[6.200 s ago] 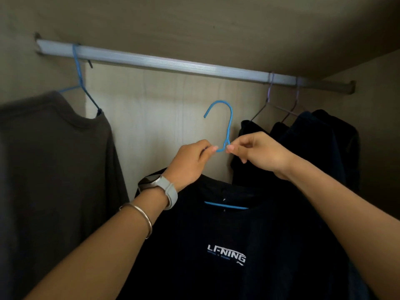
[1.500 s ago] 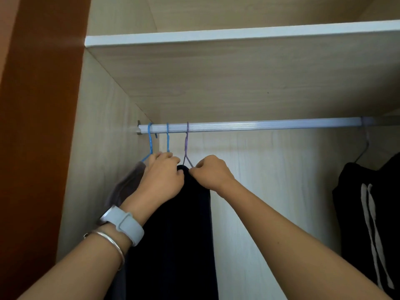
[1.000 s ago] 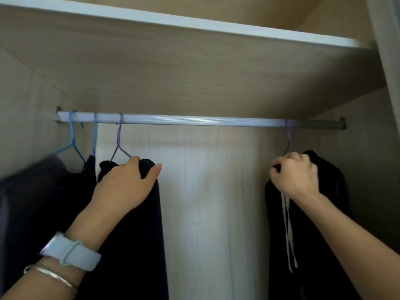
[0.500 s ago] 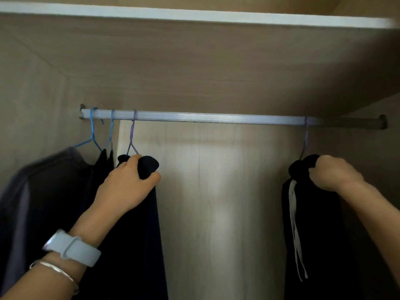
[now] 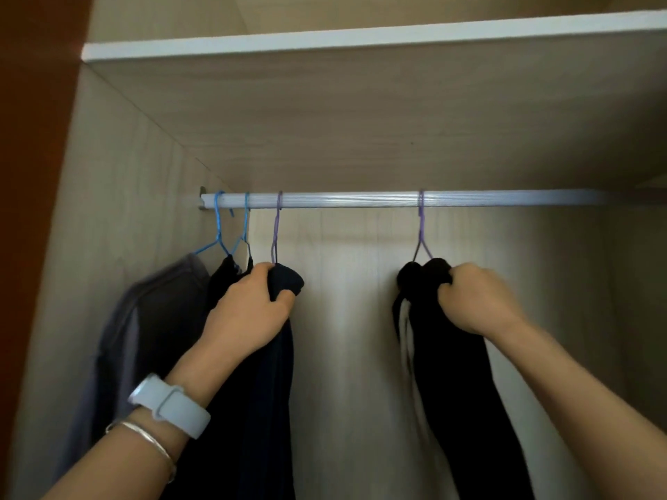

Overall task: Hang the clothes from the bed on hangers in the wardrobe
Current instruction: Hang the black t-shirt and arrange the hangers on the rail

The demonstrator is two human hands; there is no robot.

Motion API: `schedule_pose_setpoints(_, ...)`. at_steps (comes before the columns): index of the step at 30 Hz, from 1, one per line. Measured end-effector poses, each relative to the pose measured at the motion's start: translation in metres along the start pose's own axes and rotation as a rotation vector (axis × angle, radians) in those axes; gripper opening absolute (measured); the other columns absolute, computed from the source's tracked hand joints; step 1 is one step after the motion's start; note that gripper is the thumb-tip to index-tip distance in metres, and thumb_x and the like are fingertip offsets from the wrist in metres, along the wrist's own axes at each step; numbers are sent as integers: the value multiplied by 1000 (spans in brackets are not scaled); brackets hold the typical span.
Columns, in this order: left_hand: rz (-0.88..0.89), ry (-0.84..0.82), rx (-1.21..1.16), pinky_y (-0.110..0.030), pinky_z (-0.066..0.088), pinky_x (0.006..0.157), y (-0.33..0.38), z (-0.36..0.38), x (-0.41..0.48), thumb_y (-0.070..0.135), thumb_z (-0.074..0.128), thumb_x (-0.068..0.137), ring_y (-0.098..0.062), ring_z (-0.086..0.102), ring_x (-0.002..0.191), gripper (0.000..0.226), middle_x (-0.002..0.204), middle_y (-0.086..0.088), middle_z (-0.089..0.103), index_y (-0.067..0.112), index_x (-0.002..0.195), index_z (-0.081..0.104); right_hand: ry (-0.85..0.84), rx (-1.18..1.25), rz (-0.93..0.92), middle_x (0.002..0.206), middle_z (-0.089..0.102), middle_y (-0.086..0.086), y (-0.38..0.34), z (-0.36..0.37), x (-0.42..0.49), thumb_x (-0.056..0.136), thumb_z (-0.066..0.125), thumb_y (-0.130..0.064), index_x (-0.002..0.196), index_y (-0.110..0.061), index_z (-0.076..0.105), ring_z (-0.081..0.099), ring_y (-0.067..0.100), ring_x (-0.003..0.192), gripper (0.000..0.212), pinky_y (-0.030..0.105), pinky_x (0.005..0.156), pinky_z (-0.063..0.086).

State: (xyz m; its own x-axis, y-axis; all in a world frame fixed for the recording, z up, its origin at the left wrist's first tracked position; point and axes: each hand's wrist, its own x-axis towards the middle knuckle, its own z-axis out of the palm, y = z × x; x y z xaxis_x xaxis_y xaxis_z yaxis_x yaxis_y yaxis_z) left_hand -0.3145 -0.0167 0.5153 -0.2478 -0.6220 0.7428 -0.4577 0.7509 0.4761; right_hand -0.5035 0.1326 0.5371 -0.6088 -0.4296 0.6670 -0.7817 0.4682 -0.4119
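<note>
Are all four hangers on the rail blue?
No: the rail carries two blue hangers at its left end and two purple hangers further right.

Dim inside wardrobe; light reaches in from behind me, brightest on shelf edge and rail. Dark clothes go flat black, no detail. Grey shirt at left smeared by blur. Straight lines bow near frame edges.
</note>
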Motion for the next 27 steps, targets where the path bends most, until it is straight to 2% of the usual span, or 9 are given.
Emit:
schedule_pose_setpoints(2,19,-13,-19,-36,43,94,-4,-1,1,33,46,88,-27,52,116,50,133,-5,52,23,136,34,-28,1,-22,109,62,21,-25,8,-7,86,42,-12,88,-7,52,55,35,90,11,29,69,37)
schedule_pose_setpoints(6,45,-43,-35,-37,44,95,-11,-5,3,33,46,88,-26,51,116,51,133,-5,52,23,136,33,-59,7,-62,111,61,16,-64,22,-18,87,41,-13,84,-11,44,46,28,80,4,30,70,37)
schedule_pose_setpoints(10,70,-82,-44,-38,44,95,-19,-8,5,32,45,88,-26,51,115,51,132,-5,52,23,137,32,-68,-4,-99,112,61,13,-92,33,-23,87,41,-11,103,-7,55,49,28,83,21,28,68,36)
schedule_pose_setpoints(13,73,-104,-55,-38,44,94,-21,-12,6,32,44,88,-27,51,115,51,131,-5,52,23,136,32,-67,-36,-135,111,61,12,-109,38,-26,86,41,-8,105,-8,56,46,26,80,24,29,68,36)
schedule_pose_setpoints(15,77,-117,-62,-39,44,94,-21,-13,6,31,45,87,-29,51,114,49,130,-6,52,22,134,34,-66,-79,-159,112,60,11,-120,41,-28,87,42,-7,107,-9,56,51,28,86,25,28,69,35)
schedule_pose_setpoints(18,87,-128,-65,-41,45,94,-19,-15,7,30,44,88,-29,51,113,46,128,-8,53,18,131,35,-43,-173,-181,117,58,10,-132,45,-29,89,44,-9,112,-9,55,57,28,106,25,28,71,34)
schedule_pose_setpoints(20,90,-125,-71,-41,45,93,-18,-15,8,28,43,88,-29,51,111,44,126,-9,53,16,130,36,-21,-230,-198,116,59,9,-136,46,-29,89,45,-9,111,-9,55,57,28,107,24,28,70,34)
schedule_pose_setpoints(24,89,-114,-88,-41,46,90,-18,-15,8,25,39,90,-32,53,107,44,123,-13,55,14,131,34,19,-253,-193,106,61,10,-136,46,-29,87,45,-7,104,-9,57,57,29,91,22,27,65,34)
schedule_pose_setpoints(27,75,-120,-91,-43,47,88,-20,-12,8,24,37,91,-37,55,104,45,120,-19,55,10,133,33,-33,7,-83,80,53,4,-124,50,-25,84,44,-14,85,-12,55,50,27,75,11,23,51,30)
